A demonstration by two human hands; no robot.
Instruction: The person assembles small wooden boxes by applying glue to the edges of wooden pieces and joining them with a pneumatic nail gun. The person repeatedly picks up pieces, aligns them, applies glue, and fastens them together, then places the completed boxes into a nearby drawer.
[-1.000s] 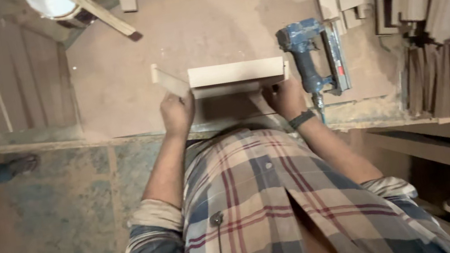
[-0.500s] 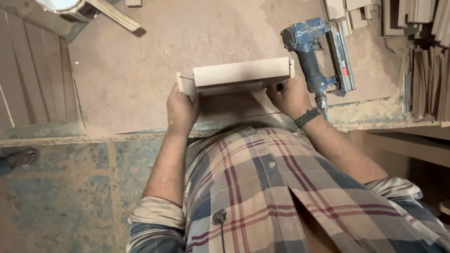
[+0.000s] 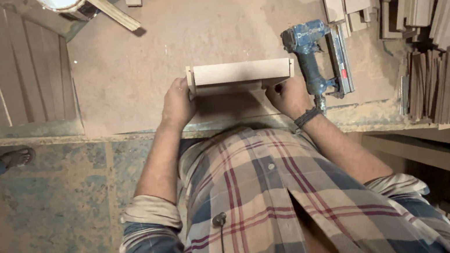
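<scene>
- Head view only, looking straight down over a plaid shirt (image 3: pixel 260 209) at a dusty workbench (image 3: pixel 210 23).
- Small wooden frame (image 3: pixel 240 75), pale board, long panel with short end pieces, sits on the workbench near its front edge, between both hands.
- Handling guess: light, stiff, dry and not slippery; thin joints probably weak if twisted, so grip at the two ends or under the long panel, not by one end piece alone.
- Left hand (image 3: pixel 177 102): arm bent, forearm coming up from the body, fingers wrapped on the frame's left end, thumb side toward the panel.
- Right hand (image 3: pixel 290 95): wrist with dark band, fingers curled on the lower right corner of the frame; fingertips partly hidden under the panel.
- Blue nail gun (image 3: pixel 315 58) lies on the workbench just beside the right hand, not held.
- Stacks of cut wood strips (image 3: pixel 442 43) to the right; a wooden stick (image 3: pixel 108 8) and round can (image 3: pixel 63 1) at top left.
- Another person's sandalled foot (image 3: pixel 17 157) on the floor at left, well apart.
</scene>
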